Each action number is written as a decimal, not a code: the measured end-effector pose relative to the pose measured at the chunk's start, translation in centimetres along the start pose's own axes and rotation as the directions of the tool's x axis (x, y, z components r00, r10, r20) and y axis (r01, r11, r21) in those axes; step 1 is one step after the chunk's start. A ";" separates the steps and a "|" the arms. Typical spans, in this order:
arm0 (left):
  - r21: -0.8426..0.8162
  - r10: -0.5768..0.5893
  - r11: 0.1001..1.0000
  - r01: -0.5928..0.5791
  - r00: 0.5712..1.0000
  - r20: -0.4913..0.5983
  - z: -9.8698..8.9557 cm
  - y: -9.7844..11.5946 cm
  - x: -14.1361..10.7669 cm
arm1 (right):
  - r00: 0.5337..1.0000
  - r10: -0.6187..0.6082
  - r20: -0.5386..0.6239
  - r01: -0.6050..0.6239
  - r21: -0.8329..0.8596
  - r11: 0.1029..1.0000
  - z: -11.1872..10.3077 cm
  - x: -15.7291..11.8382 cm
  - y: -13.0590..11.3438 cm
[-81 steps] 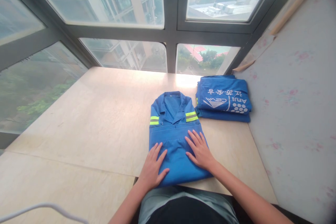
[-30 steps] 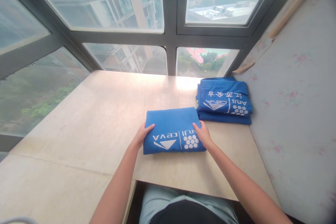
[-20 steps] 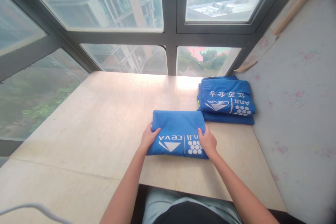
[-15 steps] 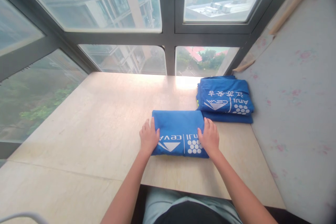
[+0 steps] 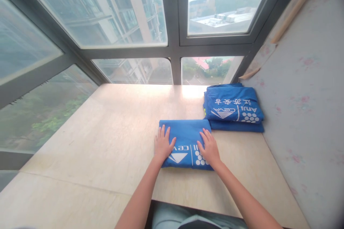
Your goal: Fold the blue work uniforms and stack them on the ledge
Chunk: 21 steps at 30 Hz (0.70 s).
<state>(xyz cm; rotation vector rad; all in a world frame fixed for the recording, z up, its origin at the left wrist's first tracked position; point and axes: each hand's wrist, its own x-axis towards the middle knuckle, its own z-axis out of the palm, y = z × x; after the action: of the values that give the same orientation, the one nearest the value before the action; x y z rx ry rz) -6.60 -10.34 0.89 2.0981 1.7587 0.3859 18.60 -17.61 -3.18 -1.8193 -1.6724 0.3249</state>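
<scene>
A blue garment (image 5: 185, 132), folded into a flat rectangle with white lettering and a logo, lies on the pale wooden surface in front of me. My left hand (image 5: 163, 146) rests on its left part, fingers spread and pointing away from me. On its right part lies my right hand (image 5: 209, 147), also with fingers apart, covering some of the white dots. Both palms press flat on the cloth without gripping it. Behind and to the right, touching or nearly touching its corner, sits a stack of folded blue garments (image 5: 231, 96) with similar white print.
The wooden surface (image 5: 107, 132) stretches left and reaches the grey window frame (image 5: 176, 43) at the back. On the right stands a wall with floral paper (image 5: 303, 114), close beside the stack. The surface's near edge runs just before my lap.
My hands have moved from the garment's side edges inward onto its top, with the fingers now spread flat. The view has tilted up slightly. The stack stays put.
</scene>
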 end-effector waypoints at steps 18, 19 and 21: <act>-0.743 -0.177 0.071 0.665 0.742 0.647 -4.8 -2.6 -7.8 | 0.752 0.541 0.376 -0.656 0.495 0.569 -5.0 -4.6 1.2; -0.752 -0.169 0.049 0.657 0.747 0.642 -4.9 -2.3 -8.5 | 0.756 0.531 0.382 -0.652 0.507 0.564 -5.2 -4.9 1.1; -0.786 -0.197 0.066 0.615 0.780 0.594 -4.9 -1.9 -9.6 | 0.779 0.519 0.353 -0.626 0.501 0.598 -5.6 -5.5 0.9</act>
<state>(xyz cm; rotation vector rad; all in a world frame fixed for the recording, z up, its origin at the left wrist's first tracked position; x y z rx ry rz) -12.11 -19.01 4.67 0.5658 1.1855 0.6722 21.65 -24.50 -0.70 -1.7913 -0.8383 1.1863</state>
